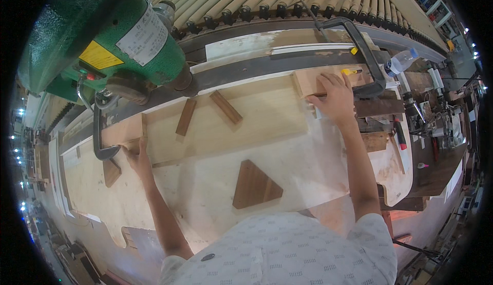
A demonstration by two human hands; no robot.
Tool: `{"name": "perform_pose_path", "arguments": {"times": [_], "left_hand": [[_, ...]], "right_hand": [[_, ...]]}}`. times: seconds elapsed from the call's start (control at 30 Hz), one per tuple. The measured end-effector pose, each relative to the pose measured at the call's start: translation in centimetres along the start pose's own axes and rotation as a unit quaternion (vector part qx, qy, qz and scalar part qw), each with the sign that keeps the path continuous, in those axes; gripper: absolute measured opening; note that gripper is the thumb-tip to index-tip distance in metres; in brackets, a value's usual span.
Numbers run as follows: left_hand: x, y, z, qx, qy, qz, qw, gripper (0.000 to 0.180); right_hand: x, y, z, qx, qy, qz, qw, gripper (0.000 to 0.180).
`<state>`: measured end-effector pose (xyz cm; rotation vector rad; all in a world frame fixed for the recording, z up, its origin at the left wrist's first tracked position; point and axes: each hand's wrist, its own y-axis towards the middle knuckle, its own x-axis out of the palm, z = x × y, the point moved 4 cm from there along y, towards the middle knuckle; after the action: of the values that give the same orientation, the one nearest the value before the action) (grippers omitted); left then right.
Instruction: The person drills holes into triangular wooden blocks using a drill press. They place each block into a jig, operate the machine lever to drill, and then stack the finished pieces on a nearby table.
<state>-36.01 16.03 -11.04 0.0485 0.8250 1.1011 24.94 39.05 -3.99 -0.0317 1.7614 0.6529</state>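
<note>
- Head view: the left hand (pixel 136 157) is at the near edge of the left block (pixel 123 129), toward the far left corner of the surface (pixel 318 174); its fingers are partly hidden, so I cannot tell whether it grips or only presses.
- The right hand (pixel 336 97) lies over the right block (pixel 304 82), toward the far right corner, fingers bent on top and thumb apart at the near side; a firm grip cannot be made out.
- The left clamp (pixel 106 153) stands by the left block, the right clamp (pixel 379 82) by the right one; how tight either is does not show.
- Between the blocks lies a pale panel (pixel 267 105), with the left stick (pixel 186 117) and right stick (pixel 226 106) on it, apart and leaning opposite ways.
- A brown wedge (pixel 257 185) lies nearer the surface's near edge, well apart from both hands.
- A green machine (pixel 159 59) overhangs the far left.
- The step in hand looks like steadying or seating both blocks.
- The next move probably calls for even pressure on both sides, and a check of each clamp before either hand lets go.
</note>
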Motion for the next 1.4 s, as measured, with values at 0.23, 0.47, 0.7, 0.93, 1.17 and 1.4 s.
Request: {"name": "perform_pose_path", "arguments": {"times": [0.23, 0.47, 0.7, 0.93, 1.17, 1.4], "left_hand": [[1.2, 0.2, 1.4, -0.052, 0.039, -0.037, 0.997, 0.097], [-0.7, -5.2, 4.0, 0.040, 0.064, -0.226, 0.971, 0.116], [-1.5, -6.9, 8.6, -0.012, 0.007, -0.230, 0.973, 0.128], [-1.5, -6.9, 9.5, 0.020, 0.040, -0.206, 0.978, 0.117], [-2.3, -7.5, 7.8, 0.112, 0.095, -0.174, 0.974, 0.103], [-3.4, -16.7, 12.2, 0.169, 0.026, -0.323, 0.931, 0.091]], "right_hand": [[0.9, -0.6, -0.4, 0.049, -0.016, 0.010, 0.999, 0.071], [-0.1, -4.6, -6.5, -0.021, 0.096, -0.041, 0.994, 0.076], [-0.1, -4.6, -7.4, -0.009, 0.102, -0.040, 0.994, 0.078], [0.3, -6.0, -7.5, -0.006, 0.075, 0.020, 0.997, 0.072], [1.0, -10.9, -11.2, 0.029, 0.205, -0.054, 0.977, 0.073], [-3.4, -15.3, -17.7, -0.091, 0.233, -0.268, 0.930, 0.081]]}}
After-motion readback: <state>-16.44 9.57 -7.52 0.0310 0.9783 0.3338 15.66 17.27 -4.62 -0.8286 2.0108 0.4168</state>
